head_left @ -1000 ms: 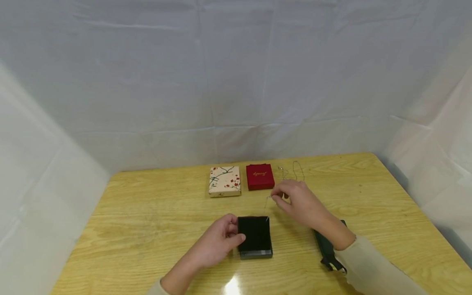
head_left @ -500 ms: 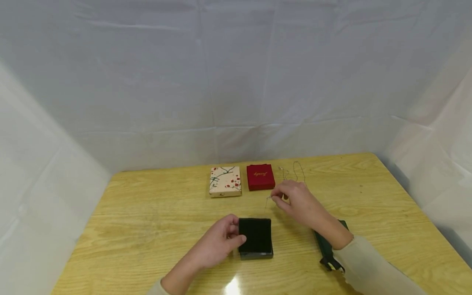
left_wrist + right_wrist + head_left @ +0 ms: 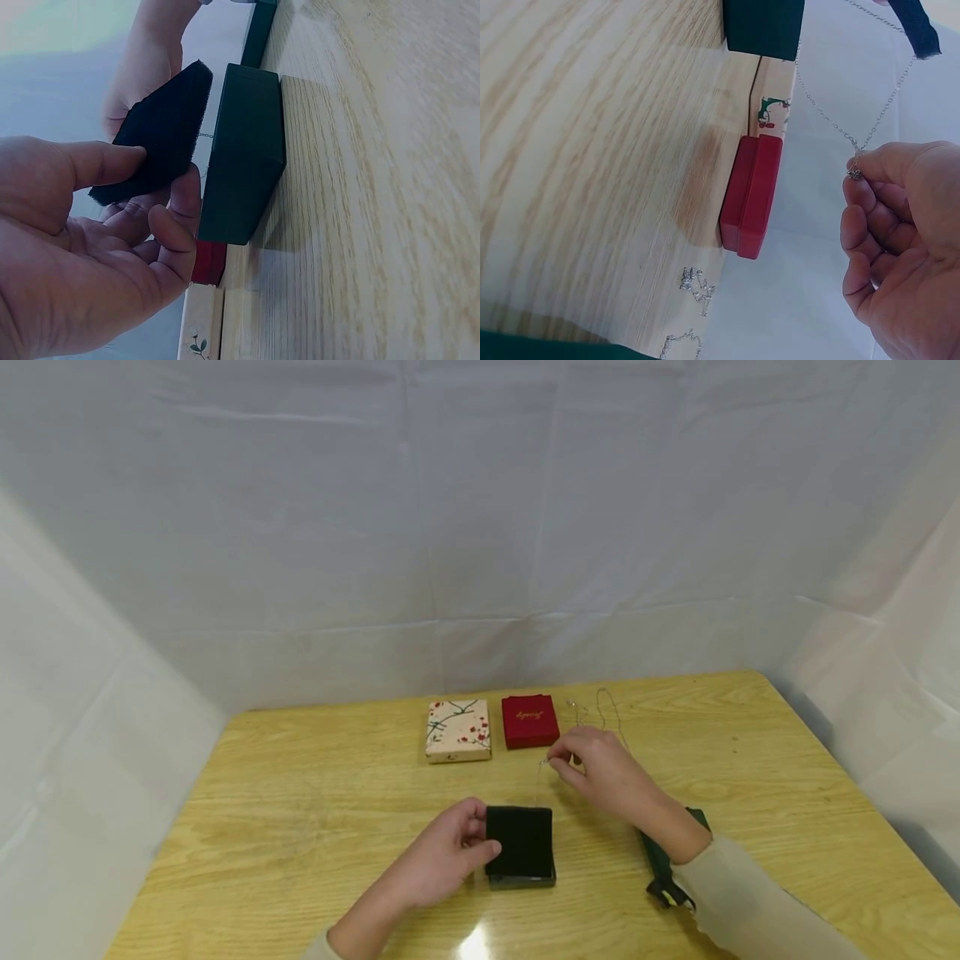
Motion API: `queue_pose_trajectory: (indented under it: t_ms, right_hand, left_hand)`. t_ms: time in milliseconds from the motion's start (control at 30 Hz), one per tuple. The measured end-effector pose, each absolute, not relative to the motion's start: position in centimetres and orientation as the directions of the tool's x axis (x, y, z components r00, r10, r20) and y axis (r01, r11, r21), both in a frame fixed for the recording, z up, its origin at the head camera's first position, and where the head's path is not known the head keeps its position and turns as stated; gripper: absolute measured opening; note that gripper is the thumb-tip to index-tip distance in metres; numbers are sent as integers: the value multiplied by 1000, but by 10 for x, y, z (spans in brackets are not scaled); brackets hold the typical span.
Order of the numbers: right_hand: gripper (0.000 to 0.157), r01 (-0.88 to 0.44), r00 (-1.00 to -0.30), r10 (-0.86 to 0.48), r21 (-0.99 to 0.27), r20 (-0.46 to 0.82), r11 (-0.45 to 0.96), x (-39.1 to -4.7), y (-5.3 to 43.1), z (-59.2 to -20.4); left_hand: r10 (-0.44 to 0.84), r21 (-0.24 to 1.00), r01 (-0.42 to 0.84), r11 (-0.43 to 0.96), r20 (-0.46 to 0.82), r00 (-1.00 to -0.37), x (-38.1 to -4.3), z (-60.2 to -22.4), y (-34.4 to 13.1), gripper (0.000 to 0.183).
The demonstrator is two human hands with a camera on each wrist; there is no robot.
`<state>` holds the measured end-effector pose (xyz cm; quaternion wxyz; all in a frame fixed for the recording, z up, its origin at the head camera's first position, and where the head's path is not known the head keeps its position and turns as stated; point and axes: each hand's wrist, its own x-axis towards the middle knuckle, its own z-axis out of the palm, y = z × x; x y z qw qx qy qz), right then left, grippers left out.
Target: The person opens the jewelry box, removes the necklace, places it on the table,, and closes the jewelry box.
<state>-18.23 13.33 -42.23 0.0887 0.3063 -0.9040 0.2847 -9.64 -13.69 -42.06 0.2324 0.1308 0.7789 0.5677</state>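
My left hand pinches a thin black velvet pad between thumb and fingers. The pad is tilted and raised over a dark green box, largely hiding it from the head view. My right hand pinches a silver chain necklace at its small pendant. From there two strands of chain run across to the pad, one reaching its edge; how they pass behind the pad is hidden. A dark green piece, perhaps a lid, lies partly under my right forearm.
A floral-patterned box and a red box stand toward the back of the wooden table. Right of the red box lies more silver chain. White cloth hangs behind the table.
My left hand and the pad have shifted very slightly down and right. The strand seen at the pad's top right corner no longer shows there. My right hand has moved slightly left.
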Motion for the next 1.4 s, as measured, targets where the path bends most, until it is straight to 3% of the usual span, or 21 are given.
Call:
queue_pose_trajectory:
  t_ms: [400, 933, 1400]
  right_hand:
    - [6, -602, -799, -502, -450, 332, 660, -184, 132, -422]
    - [3, -615, -788, -516, -463, 337, 638, -174, 139, -407]
    - [9, -621, -783, -511, -483, 354, 617, -161, 147, -378]
  left_hand:
    - [466, 945, -67, 321, -219, -857, -96, -420, -137, 20]
    - [413, 923, -84, 374, -247, -877, -96, -423, -140, 46]
    - [404, 921, -60, 384, -226, -886, -95, -423, -141, 49]
